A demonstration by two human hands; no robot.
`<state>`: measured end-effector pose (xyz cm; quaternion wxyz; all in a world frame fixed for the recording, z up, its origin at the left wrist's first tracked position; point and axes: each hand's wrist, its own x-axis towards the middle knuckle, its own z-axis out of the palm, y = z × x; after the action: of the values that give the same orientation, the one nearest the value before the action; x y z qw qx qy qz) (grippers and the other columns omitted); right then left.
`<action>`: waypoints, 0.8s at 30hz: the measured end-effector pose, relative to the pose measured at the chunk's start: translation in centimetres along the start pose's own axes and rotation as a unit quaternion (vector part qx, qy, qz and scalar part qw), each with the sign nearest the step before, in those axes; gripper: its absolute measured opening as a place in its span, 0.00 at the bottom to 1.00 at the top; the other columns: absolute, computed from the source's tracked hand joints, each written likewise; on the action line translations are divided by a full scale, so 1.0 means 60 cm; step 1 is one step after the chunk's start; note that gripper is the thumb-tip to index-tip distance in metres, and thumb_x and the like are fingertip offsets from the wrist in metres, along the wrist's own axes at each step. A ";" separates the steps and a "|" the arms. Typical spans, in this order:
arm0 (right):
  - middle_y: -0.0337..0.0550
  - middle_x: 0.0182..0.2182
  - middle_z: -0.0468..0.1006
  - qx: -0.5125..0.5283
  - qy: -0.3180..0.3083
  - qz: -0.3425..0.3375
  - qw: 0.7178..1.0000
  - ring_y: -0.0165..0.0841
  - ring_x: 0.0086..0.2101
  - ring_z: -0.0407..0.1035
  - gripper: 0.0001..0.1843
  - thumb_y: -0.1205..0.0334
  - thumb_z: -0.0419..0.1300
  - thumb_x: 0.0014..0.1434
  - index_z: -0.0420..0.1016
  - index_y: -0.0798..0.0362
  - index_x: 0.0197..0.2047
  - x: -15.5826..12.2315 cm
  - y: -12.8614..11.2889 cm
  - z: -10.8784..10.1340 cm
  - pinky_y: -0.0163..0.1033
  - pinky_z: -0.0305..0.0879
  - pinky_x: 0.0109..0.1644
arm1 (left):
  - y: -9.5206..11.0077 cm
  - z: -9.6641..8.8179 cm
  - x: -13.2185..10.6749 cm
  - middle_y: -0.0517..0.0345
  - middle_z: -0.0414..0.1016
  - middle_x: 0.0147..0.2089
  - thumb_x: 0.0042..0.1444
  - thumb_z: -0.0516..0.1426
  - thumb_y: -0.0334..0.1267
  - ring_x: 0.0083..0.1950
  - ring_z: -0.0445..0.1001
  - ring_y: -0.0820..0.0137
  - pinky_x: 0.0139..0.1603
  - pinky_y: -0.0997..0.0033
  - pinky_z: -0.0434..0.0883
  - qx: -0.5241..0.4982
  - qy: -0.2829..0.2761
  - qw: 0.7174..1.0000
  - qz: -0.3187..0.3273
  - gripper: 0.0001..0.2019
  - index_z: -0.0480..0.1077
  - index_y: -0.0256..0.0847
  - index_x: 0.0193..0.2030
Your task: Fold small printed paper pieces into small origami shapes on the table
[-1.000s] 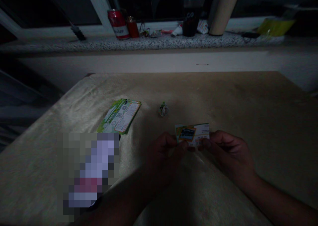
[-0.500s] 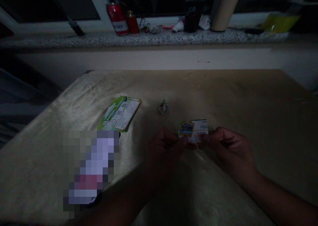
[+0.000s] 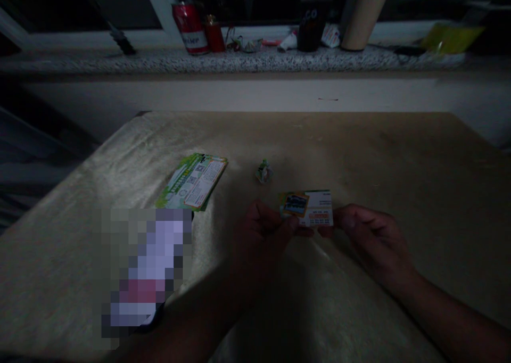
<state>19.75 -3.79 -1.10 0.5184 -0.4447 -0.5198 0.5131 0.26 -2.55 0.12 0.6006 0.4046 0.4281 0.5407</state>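
Holding small cards (image 3: 313, 209), right of centre

Left hand (image 3: 261, 232), centre of frame: forearm rose from the lower edge toward the right; thumb lay on the front card's lower left, other fingers behind, pinching the cards. Right hand (image 3: 373, 235), right of centre: forearm came from the lower right corner; fingers were bent at the cards' right edge, thumb off the printed face. Could not tell whether these fingers gripped or only touched.

Counts:
- Small cards: at least two, overlapped, the front one with a picture at its left; exact number hidden.
- Leaflet pile (image 3: 195, 184): one, left of centre; sheets not countable.
- Crumpled wrapper (image 3: 264, 172): one, near centre, above the left hand.
- Pixelated object (image 3: 157, 267): one, lower left, just below the leaflets.
- Upper frame, on the sill (image 3: 255, 63): one red can (image 3: 190, 27), one dark cup (image 3: 310, 25), one tan tube (image 3: 365, 17).
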 end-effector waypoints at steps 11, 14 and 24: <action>0.42 0.23 0.83 -0.035 0.026 -0.011 0.999 0.32 0.25 0.78 0.14 0.52 0.69 0.62 0.84 0.50 0.29 0.004 -0.007 0.010 0.33 0.76 0.29 | -0.001 0.001 -0.001 0.65 0.81 0.25 0.56 0.67 0.36 0.31 0.86 0.62 0.33 0.68 0.83 -0.002 -0.016 1.000 0.005 0.18 0.59 0.44 0.29; 0.42 0.23 0.83 -0.040 0.020 -0.015 0.999 0.32 0.25 0.78 0.14 0.51 0.69 0.62 0.83 0.50 0.29 0.005 -0.008 0.009 0.34 0.76 0.29 | 0.001 0.000 -0.002 0.63 0.83 0.26 0.56 0.66 0.37 0.32 0.87 0.60 0.34 0.65 0.83 0.009 -0.020 1.000 0.004 0.17 0.59 0.44 0.29; 0.41 0.22 0.82 -0.077 0.036 -0.043 0.995 0.30 0.22 0.74 0.14 0.54 0.68 0.63 0.81 0.51 0.28 -0.002 -0.005 0.022 0.31 0.70 0.24 | -0.016 -0.004 0.005 0.58 0.86 0.37 0.46 0.73 0.36 0.35 0.87 0.61 0.36 0.65 0.84 -0.026 -0.041 0.996 -0.068 0.28 0.61 0.44 0.46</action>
<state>18.45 -4.00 -0.73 0.5224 -0.4789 -0.5572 0.4326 0.32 -2.31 -0.88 0.6635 0.3806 0.4156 0.4921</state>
